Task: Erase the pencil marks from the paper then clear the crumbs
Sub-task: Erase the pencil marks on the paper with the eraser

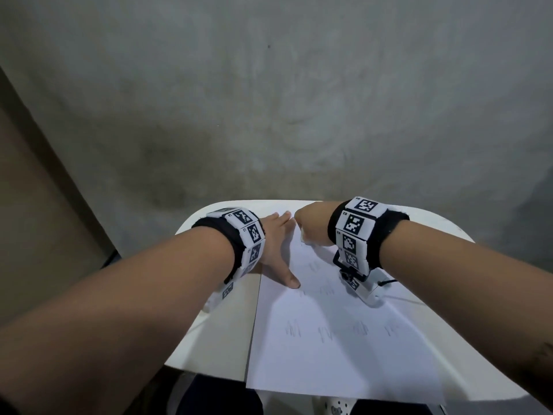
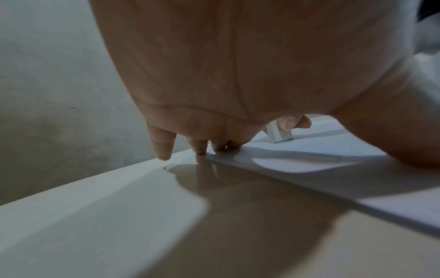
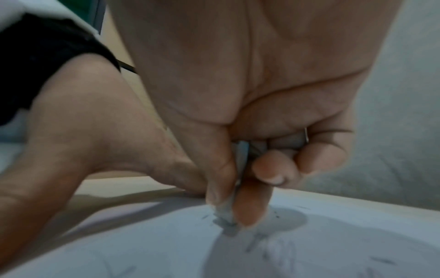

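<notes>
White paper (image 1: 338,330) lies flat on a pale tabletop (image 1: 227,319), its long axis running from the near edge to the far edge. The right hand (image 1: 314,224) works at the far end of the sheet, its grip narrow: thumb and fingertips (image 3: 250,208) pinch a small white eraser (image 3: 226,212) held nearly upright, lower end touching the paper. Faint pencil marks (image 1: 326,330) sit in loose rows nearer than the eraser, one row just near of the right wrist and another across the middle of the sheet; the coming strokes, by judgement, must therefore travel toward the near edge. A few dark flecks close to the eraser tip may be crumbs or residual graphite; the blur does not allow a decision. The left hand (image 1: 275,250) lies flat and spread at the far left corner, thumb on the sheet, fingertips (image 2: 200,148) straddling the paper's left edge and the tabletop, pinning the sheet. The right hand is the nearer to the remaining marks. Most marks appear untouched, so erasing seems at an early stage.
</notes>
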